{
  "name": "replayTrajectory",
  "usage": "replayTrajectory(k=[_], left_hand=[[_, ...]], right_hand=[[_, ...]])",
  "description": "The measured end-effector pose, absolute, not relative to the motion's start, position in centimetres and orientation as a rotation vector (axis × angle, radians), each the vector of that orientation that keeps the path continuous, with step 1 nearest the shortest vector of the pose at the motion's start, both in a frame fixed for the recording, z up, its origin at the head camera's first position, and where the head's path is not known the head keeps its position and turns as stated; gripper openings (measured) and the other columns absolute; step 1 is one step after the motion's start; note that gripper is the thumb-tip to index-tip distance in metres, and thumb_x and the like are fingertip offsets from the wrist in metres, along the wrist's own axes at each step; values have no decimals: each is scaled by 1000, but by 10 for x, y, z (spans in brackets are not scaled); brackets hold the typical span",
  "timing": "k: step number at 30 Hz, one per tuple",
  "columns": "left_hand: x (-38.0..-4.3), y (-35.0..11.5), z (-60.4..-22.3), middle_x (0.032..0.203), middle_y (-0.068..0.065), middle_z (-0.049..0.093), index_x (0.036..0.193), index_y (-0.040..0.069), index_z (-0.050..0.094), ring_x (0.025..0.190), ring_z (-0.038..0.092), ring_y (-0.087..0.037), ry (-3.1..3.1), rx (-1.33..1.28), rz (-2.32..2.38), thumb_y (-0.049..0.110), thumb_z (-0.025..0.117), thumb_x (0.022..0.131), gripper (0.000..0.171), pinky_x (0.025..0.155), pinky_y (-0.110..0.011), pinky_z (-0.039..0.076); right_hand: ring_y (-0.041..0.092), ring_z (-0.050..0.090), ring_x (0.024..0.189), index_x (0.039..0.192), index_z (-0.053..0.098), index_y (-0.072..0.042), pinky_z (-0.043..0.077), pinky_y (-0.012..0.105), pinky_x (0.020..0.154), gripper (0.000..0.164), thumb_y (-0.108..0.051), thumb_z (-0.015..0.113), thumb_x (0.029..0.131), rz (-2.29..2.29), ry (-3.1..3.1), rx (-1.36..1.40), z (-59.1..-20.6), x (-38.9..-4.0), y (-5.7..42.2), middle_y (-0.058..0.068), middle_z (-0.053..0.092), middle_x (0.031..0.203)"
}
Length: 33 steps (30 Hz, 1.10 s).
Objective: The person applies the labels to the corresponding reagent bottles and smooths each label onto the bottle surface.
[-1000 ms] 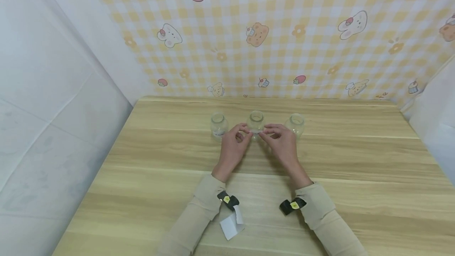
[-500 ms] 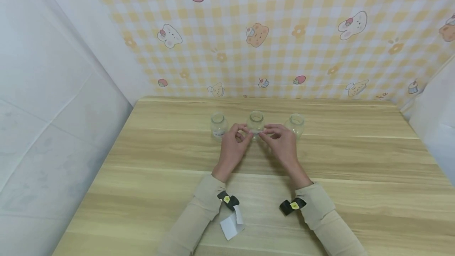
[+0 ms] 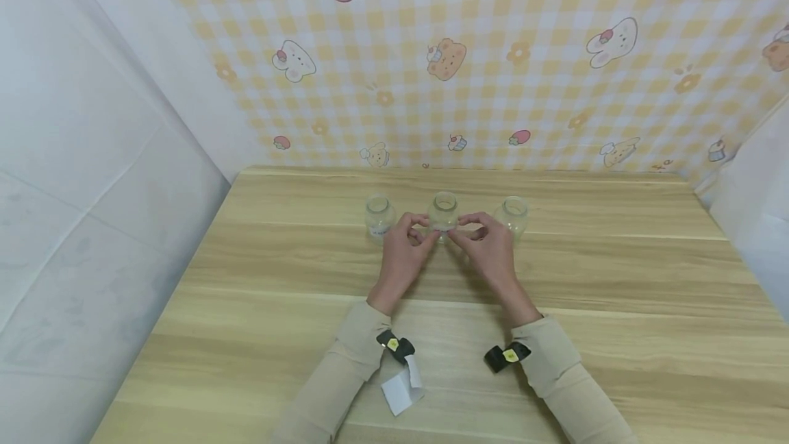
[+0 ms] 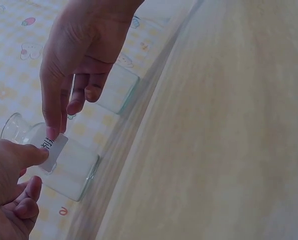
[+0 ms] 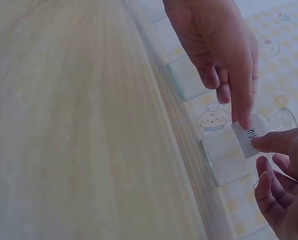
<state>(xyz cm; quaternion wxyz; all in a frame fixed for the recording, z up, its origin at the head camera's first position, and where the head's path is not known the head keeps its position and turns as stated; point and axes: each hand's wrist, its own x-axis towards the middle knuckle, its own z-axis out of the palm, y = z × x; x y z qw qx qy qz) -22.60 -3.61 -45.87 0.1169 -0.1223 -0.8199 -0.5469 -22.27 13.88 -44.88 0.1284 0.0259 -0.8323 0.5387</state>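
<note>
Three clear glass jars without lids stand in a row at the back of the table. On the front of the middle jar [image 3: 444, 208] is a small white label [image 4: 58, 152] with dark printed characters. My left hand [image 3: 405, 252] and right hand [image 3: 490, 247] hold this jar from either side. Both thumbs press the label close together, and the index fingers lie along the jar's sides. The left jar [image 3: 379, 214] carries a similar label; my left hand partly hides it. Behind my right hand, the right jar [image 3: 515, 214] is partly covered.
A folded white paper [image 3: 401, 392] lies on the wooden table [image 3: 259, 334], beside my left cuff. Behind the table's far edge hangs a yellow checked cloth [image 3: 394, 67]. Black straps [image 3: 508, 356] sit at both cuffs.
Both thumbs have slid slightly inward, closer together over the label on the middle jar. The index fingers have shifted a little. Jars and folded paper stay in place.
</note>
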Motion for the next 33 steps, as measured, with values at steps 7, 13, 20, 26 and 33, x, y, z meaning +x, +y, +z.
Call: replayTrajectory(k=[7, 13, 20, 26, 33], left_hand=[[-226, -34, -460, 117, -14, 74, 106, 2, 63, 73, 67, -18, -2421, -311, -1580, 12, 81, 91, 25, 64, -22, 53], [-227, -33, -460, 116, -16, 74, 102, 2, 62, 73, 68, -20, -2400, -322, -1553, 10, 82, 90, 25, 63, -23, 55], [-229, -32, -459, 122, -17, 73, 98, 3, 60, 73, 68, -19, -2394, -321, -1542, 6, 82, 88, 25, 64, -23, 55], [-230, -31, -459, 121, -17, 73, 97, 3, 60, 73, 68, -18, -2397, -309, -1534, 2, 81, 88, 24, 63, -21, 54], [-228, -31, -456, 101, -16, 76, 104, 3, 59, 73, 69, -20, -2422, -347, -1522, 12, 81, 91, 27, 62, -22, 53]], right_hand=[[33, 74, 80, 133, 62, 4, 54, 18, 59, 54, -9, 85, 86, 1593, -2448, 104, -450, -223, 138, 21, 72, 118], [33, 73, 76, 131, 65, 6, 53, 17, 60, 53, -9, 86, 85, 1548, -2426, 145, -450, -225, 136, 22, 72, 115], [32, 72, 77, 130, 66, 6, 51, 16, 61, 53, -6, 88, 82, 1524, -2438, 138, -450, -226, 134, 22, 69, 115], [34, 72, 78, 131, 64, 6, 51, 17, 60, 53, -4, 86, 83, 1539, -2446, 134, -449, -225, 133, 22, 68, 117], [33, 73, 79, 130, 65, 7, 54, 19, 63, 53, -10, 87, 84, 1490, -2475, 175, -451, -226, 137, 23, 69, 115]])
